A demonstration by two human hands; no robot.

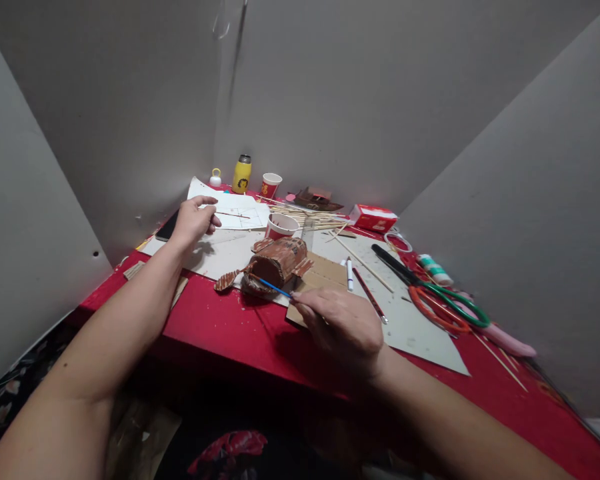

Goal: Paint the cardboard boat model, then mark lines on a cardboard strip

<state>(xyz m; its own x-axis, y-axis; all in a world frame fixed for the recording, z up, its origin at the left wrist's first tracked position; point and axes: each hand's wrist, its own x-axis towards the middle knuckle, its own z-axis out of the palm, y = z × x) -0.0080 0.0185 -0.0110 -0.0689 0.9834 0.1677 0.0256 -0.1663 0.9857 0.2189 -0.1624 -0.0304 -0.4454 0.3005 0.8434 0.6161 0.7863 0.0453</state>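
Observation:
My right hand point(343, 323) is closed around a blue-handled paintbrush point(275, 287). The brush tip reaches the open front end of a hollow brown-painted cardboard model point(280, 260), which has flap-like pieces on its sides and a striped piece at its left. Farther left, my left hand point(197, 220) hovers above the table with its fingers pinched together. From those fingers a thin brown stick point(234, 215) points right, over a white sheet of paper point(253, 208) with drawn lines. Just behind the model stands a paper cup point(283, 225) with brown marks inside.
Thin wooden sticks point(305, 217) lie behind the cup. Scissors point(430, 287), a pencil point(370, 297), a white marker point(349, 274) and a thread spool point(435, 269) are on the right. A yellow bottle point(242, 175), another cup point(271, 186) and a red-white box point(373, 217) stand at the back.

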